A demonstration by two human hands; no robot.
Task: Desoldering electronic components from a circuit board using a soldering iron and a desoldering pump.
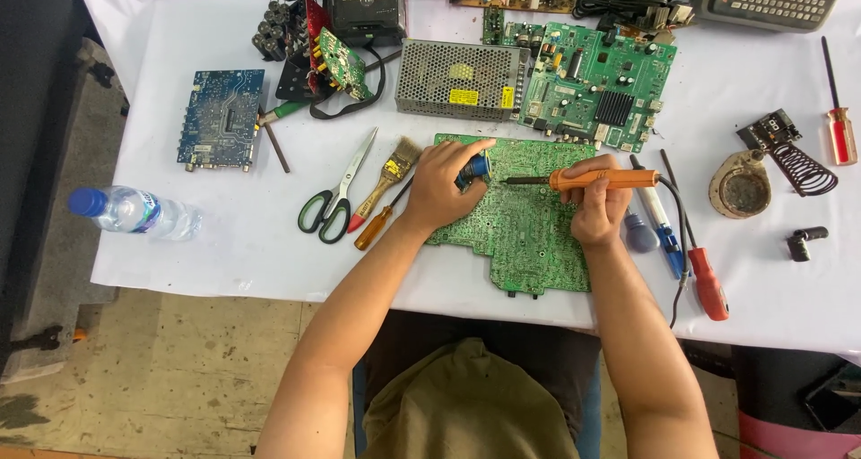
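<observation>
White cloth (pixel 224 244) covers table; worn concrete floor (pixel 179 369) below.

On the white-covered table (pixel 224 253), green-handled scissors (pixel 334 194) and a paintbrush (pixel 387 179) lie at nine o'clock. A water bottle (pixel 134 212) lies farther out that way. A metal mesh box (pixel 459 80) sits at twelve, a coiled iron stand (pixel 789 154) at three.

Matt green circuit board (pixel 529 217); orange plastic soldering iron (pixel 603 179).
</observation>
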